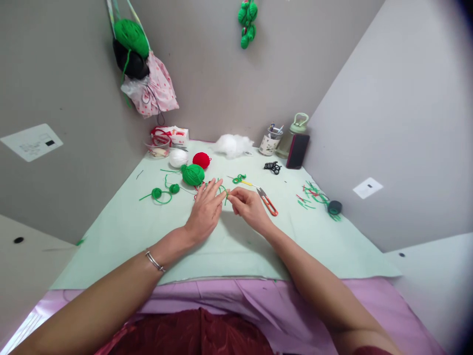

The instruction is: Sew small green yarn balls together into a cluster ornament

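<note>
Strand of green yarn (226, 201) at the meeting point of two hands. The strand lies between the fingertips of the left hand (207, 207) and those of the right hand (248, 204), an arrangement that presumably lets one hand steady the yarn while the other guides its end. Just beyond and left of the left fingers sits a green ball of yarn (192, 175), with a red ball (201, 159) and a white ball (178, 158) behind it, probably grouped so that yarn is within reach yet off the working spot. Well left of the same fingers lie small green coils (156, 193). Near the right fingertips, on their far side, rest a yellow-handled hook (246, 183) and orange-handled snips (266, 201), likely kept on that side for quick pickup. Clippings (312, 195) lie well to the right of the right fingers, seemingly set aside there. The left fingers are straight and slightly fanned, palm down over the pale table (236, 256); whether they press yarn underneath cannot be told. The right thumb and forefinger meet in a narrow pinch on the strand, the remaining fingers curled beneath.
</note>
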{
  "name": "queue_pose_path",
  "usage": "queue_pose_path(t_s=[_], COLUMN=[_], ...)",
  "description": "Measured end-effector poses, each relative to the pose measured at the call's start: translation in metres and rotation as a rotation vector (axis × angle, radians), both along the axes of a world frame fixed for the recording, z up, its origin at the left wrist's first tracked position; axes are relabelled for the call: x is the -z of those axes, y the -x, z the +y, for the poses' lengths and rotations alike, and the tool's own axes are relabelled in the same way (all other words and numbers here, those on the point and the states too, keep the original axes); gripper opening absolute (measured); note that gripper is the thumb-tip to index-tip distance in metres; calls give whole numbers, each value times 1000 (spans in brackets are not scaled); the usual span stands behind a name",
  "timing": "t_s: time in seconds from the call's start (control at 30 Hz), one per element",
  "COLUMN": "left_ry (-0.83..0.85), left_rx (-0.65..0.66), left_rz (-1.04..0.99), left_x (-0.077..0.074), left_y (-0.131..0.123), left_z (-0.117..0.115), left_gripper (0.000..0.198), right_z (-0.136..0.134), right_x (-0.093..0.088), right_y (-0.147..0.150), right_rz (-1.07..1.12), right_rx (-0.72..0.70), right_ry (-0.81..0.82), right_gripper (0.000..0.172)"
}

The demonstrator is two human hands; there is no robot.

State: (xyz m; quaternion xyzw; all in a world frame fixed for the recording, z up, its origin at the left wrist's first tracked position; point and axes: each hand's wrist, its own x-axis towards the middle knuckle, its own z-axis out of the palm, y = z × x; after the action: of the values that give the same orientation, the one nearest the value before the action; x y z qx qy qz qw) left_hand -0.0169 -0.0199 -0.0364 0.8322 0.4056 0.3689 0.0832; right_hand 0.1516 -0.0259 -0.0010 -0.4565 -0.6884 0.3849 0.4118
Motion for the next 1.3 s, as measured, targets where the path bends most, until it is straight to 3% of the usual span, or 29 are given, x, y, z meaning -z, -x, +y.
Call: queue_pose_path(t_s=[0.57, 0.73, 1.0, 1.3], left_ry=[36, 78, 435, 655], left_rx=[7, -5, -8, 32], left_rz=[43, -81, -529, -676], left_x=[-1, -7, -20, -21], left_y=[3, 7, 9, 8], left_z=[5, 9, 7, 7], left_gripper=[47, 38, 14, 17], right_z=[7, 6, -3, -4], right_x=[1, 3, 5, 12], right_y=[-4, -5, -3, -1], right_rz=[113, 52, -170, -331], right_rx=[-62, 48, 115, 154], right_ry=[170, 37, -204, -378], right_gripper=[32, 27, 20, 17])
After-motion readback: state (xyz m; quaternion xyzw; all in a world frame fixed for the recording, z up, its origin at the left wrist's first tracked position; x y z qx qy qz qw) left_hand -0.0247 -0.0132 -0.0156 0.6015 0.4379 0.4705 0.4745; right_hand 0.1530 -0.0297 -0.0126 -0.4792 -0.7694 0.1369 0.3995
